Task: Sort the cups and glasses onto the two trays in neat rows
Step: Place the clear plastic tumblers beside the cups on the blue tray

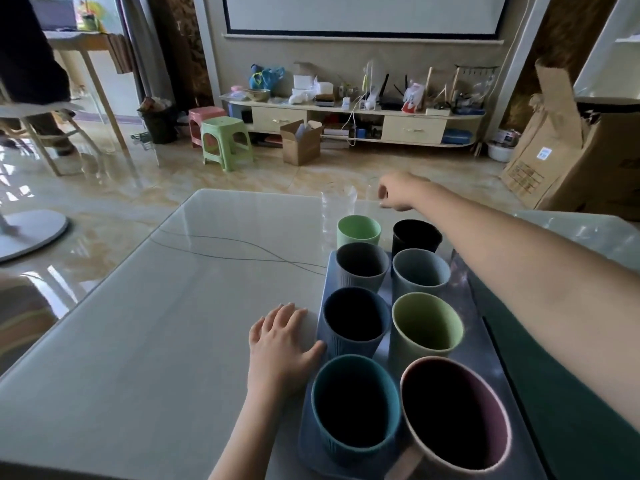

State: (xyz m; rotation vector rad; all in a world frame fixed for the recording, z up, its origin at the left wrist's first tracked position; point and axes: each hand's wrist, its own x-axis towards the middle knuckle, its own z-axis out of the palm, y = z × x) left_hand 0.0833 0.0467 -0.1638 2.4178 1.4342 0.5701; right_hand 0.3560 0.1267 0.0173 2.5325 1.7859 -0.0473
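A blue-grey tray point(482, 327) lies at the table's right side with two rows of cups: grey point(362, 265), grey-blue point(420, 270), dark blue point(356, 322), light green point(427, 323), teal point(356, 401) and pink point(453, 415). Just past its far edge stand a green cup point(358, 230) and a black cup point(415, 235). A clear glass point(337, 206) stands at the table's far edge. My right hand point(398, 192) reaches far forward, its fingers curled on a second, faint clear glass point(372, 192). My left hand point(280, 336) rests flat on the table beside the tray's left edge.
A dark green surface point(543, 410) borders the tray on the right, under my right arm. The pale glossy table point(156, 323) stretches to the left. Beyond it are stools point(225, 142), cardboard boxes point(571, 161) and a low cabinet.
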